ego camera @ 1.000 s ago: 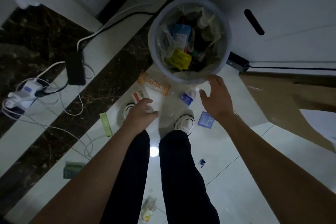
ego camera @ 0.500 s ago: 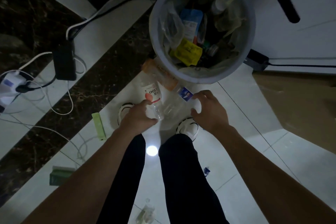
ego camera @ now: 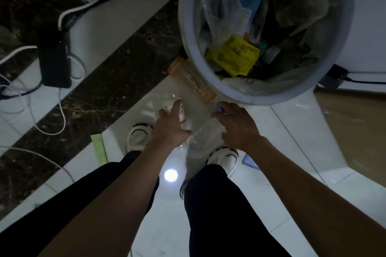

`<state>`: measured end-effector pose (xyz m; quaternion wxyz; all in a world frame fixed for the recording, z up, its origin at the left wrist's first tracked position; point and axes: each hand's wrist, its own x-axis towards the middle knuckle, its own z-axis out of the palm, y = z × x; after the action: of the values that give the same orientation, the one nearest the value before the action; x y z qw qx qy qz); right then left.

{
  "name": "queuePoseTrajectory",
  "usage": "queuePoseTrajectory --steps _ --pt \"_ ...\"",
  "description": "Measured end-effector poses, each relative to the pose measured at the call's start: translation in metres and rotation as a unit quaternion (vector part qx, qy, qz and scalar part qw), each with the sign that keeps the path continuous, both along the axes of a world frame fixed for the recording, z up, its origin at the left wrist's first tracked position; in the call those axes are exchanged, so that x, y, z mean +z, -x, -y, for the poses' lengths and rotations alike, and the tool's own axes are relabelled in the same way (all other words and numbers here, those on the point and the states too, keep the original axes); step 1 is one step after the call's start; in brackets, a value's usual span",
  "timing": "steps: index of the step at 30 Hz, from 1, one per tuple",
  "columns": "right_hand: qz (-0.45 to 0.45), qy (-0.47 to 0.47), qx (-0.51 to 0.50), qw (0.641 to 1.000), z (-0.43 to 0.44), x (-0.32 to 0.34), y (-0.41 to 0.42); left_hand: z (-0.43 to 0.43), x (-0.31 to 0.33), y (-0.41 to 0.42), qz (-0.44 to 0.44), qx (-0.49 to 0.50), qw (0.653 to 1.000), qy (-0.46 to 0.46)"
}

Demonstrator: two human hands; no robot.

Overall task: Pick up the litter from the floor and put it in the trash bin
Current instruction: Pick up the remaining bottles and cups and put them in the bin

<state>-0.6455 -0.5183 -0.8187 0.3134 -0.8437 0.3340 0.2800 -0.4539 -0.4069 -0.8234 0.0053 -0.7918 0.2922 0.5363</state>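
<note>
- Step in hand, by the look of it: the carry to the bin. Two bits of litter are held up just short of the near rim of the trash bin (ego camera: 188, 48).
- The left hand (ego camera: 169, 129) is wrapped round a clear bottle (ego camera: 181, 113) with a white and red label. The index finger is laid along the label and the thumb is spread out on the other side, so it's a fairly loose grip.
- The right hand (ego camera: 236, 125) has its fingers curled down over a small blue-labelled bottle (ego camera: 221, 110). It looks held, tbh, but the underside of the grip is hidden.
- Some clear plastic is seen between the two hands; which bottle it belongs to can't be told.
- Next move, probably: both bottles need to be lifted over the near rim and let go above the open middle. The bin is already pretty stuffed, so anything dropped near the edge could slide back out.
- Left for later: an orange-capped bottle (ego camera: 192, 84) lies on the floor touching the bin's base, a green strip (ego camera: 99, 149) is by the dark marble band, and a blue packet (ego camera: 250, 161) is beside the right shoe.
</note>
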Motion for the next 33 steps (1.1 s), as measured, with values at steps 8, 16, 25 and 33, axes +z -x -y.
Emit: queuePoseTrajectory --steps 8,16,25,33 --pt "0.003 -0.021 0.025 0.999 -0.004 -0.052 0.013 0.002 -0.046 0.017 0.026 -0.001 1.000 0.012" --pt "-0.047 0.000 0.072 0.996 -0.002 -0.041 0.022 0.008 -0.043 0.016 0.015 -0.006 1.000 0.001" --pt "-0.039 0.070 0.031 0.996 -0.015 0.054 0.002 -0.012 0.041 0.001 0.007 -0.016 1.000 -0.006" --pt "-0.032 0.101 0.020 0.994 -0.029 0.163 -0.013 -0.012 0.153 -0.016 0.030 -0.040 0.999 0.002"
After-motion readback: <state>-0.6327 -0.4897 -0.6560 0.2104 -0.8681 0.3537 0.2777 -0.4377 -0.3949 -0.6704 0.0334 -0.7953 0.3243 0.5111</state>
